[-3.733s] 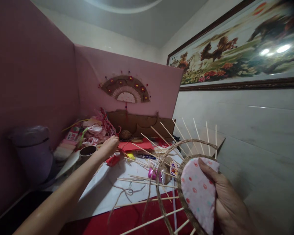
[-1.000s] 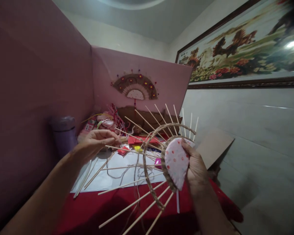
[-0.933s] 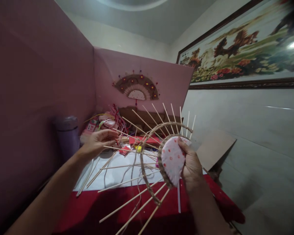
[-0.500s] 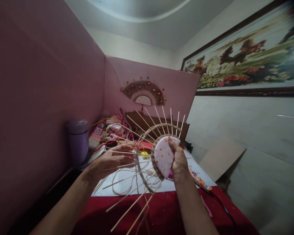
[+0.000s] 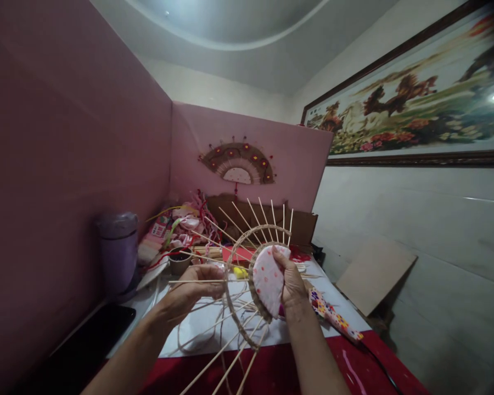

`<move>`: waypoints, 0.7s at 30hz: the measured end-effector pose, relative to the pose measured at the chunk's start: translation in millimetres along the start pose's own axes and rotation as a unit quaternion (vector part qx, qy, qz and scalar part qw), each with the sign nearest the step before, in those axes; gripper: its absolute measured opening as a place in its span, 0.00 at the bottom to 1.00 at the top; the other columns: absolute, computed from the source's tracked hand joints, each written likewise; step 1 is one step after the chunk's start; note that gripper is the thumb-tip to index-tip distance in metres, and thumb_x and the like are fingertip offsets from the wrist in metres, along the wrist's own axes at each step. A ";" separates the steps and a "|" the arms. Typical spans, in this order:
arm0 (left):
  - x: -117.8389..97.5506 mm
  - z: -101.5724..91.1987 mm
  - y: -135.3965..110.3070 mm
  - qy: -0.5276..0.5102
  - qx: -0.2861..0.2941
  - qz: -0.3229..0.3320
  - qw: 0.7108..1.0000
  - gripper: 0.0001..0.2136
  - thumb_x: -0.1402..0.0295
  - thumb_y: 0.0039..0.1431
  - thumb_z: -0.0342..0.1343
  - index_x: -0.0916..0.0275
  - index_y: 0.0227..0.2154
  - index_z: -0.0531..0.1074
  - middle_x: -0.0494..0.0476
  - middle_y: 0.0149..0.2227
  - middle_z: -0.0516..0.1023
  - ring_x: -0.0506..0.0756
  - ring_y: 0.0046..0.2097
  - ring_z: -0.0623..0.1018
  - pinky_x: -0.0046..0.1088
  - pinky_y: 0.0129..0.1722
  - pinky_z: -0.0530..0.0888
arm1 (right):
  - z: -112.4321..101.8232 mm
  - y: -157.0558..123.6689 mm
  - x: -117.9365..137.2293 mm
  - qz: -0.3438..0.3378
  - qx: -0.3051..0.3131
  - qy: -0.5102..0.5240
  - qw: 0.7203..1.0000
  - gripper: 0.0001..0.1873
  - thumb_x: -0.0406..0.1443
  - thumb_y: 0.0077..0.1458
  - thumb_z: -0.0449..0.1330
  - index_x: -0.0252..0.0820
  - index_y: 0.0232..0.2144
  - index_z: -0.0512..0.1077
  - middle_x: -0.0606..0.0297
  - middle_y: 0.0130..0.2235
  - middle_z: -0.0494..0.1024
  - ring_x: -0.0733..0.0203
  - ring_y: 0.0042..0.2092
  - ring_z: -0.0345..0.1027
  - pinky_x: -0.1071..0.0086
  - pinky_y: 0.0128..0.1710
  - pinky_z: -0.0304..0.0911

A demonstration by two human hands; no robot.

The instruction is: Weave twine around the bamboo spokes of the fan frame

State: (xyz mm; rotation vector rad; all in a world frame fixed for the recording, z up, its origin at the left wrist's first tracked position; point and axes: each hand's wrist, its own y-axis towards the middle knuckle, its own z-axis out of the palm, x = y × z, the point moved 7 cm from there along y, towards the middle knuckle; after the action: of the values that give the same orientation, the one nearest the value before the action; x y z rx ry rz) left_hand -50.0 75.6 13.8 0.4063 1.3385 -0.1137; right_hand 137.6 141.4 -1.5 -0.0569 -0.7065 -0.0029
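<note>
A half-made fan frame (image 5: 229, 299) of thin wooden sticks, with a band of twine woven across them in an arc, is held up above the table. At its centre is a white padded half-round (image 5: 267, 277) with pink dots, edged in brown twine. My right hand (image 5: 293, 280) grips this pad, thumb on its face and fingers behind. On the left, my left hand (image 5: 197, 288) has its fingers closed at a stick beside the twine arc; the exact fingertip contact is hard to make out. Loose twine (image 5: 185, 343) trails below the frame onto the white sheet.
A finished fan (image 5: 253, 159) hangs on the pink board behind. Ribbons and fabric scraps (image 5: 189, 219), a dark cup (image 5: 179, 262) and a purple tumbler (image 5: 118, 258) stand left. A phone (image 5: 111, 323) lies nearby. A flower-patterned corded tool (image 5: 337, 318) lies right.
The fan frame and both hands sit slightly lower and further left in view. My left fingers, more stretched before, are now drawn together at the stick. My right hand keeps its grip.
</note>
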 end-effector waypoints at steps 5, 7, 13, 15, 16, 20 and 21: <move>9.3 -0.7 -6.2 -0.014 -0.026 -0.040 0.999 0.08 0.74 0.40 0.62 0.65 0.28 0.74 0.55 0.28 0.75 0.49 0.30 0.70 0.26 0.33 0.64 | -10.0 0.9 -4.3 0.036 -0.021 -0.010 0.999 0.08 0.33 0.40 0.65 0.35 0.24 0.69 0.63 0.20 0.77 0.58 0.23 0.73 0.66 0.28 0.71; 11.4 1.9 -8.7 -0.029 -0.026 -0.048 0.998 0.05 0.75 0.40 0.61 0.65 0.25 0.73 0.52 0.25 0.73 0.48 0.28 0.69 0.25 0.31 0.63 | -9.9 -0.2 -7.3 0.057 -0.022 -0.006 0.998 0.07 0.32 0.40 0.64 0.36 0.24 0.69 0.63 0.20 0.77 0.59 0.23 0.72 0.66 0.28 0.71; 19.7 7.3 -13.5 -0.063 -0.019 -0.068 0.995 0.04 0.77 0.39 0.60 0.66 0.20 0.71 0.50 0.21 0.70 0.46 0.23 0.66 0.23 0.25 0.61 | -9.7 -0.5 -8.7 0.050 -0.020 0.001 0.999 0.07 0.30 0.40 0.64 0.36 0.22 0.68 0.65 0.19 0.76 0.60 0.21 0.72 0.66 0.28 0.71; 20.6 8.4 -14.0 -0.057 -0.010 -0.067 0.996 0.04 0.77 0.40 0.60 0.66 0.21 0.71 0.51 0.22 0.71 0.47 0.24 0.67 0.23 0.26 0.62 | -9.8 -0.1 -9.9 0.056 -0.018 -0.001 0.998 0.07 0.30 0.40 0.64 0.36 0.22 0.68 0.65 0.19 0.76 0.60 0.21 0.72 0.66 0.28 0.71; 20.6 8.8 -14.1 -0.051 -0.006 -0.065 0.997 0.03 0.77 0.40 0.59 0.66 0.21 0.71 0.51 0.23 0.71 0.47 0.25 0.67 0.23 0.26 0.62 | -10.0 0.0 -10.3 0.059 -0.018 0.002 0.998 0.06 0.30 0.41 0.64 0.36 0.22 0.68 0.65 0.19 0.76 0.60 0.22 0.72 0.66 0.28 0.71; 16.1 9.6 -15.0 -0.019 0.007 -0.044 0.999 0.03 0.76 0.41 0.59 0.65 0.20 0.70 0.51 0.22 0.69 0.47 0.24 0.66 0.23 0.25 0.61 | -9.0 -0.7 -11.8 0.072 -0.012 0.018 0.997 0.06 0.30 0.42 0.63 0.36 0.23 0.68 0.64 0.19 0.76 0.58 0.24 0.73 0.66 0.28 0.71; 15.4 9.7 -15.5 -0.013 0.010 -0.043 0.999 0.03 0.75 0.42 0.59 0.65 0.21 0.70 0.50 0.21 0.68 0.46 0.23 0.65 0.22 0.24 0.60 | -8.4 -1.0 -11.9 0.074 -0.009 0.020 0.997 0.06 0.30 0.42 0.63 0.36 0.22 0.68 0.64 0.19 0.76 0.58 0.24 0.73 0.65 0.28 0.71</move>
State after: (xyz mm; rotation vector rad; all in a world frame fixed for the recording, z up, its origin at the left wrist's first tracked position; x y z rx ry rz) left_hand -42.3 60.2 -2.7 0.3631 1.3312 -0.2032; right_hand 134.0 139.7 -15.6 -0.1256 -0.6604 0.1305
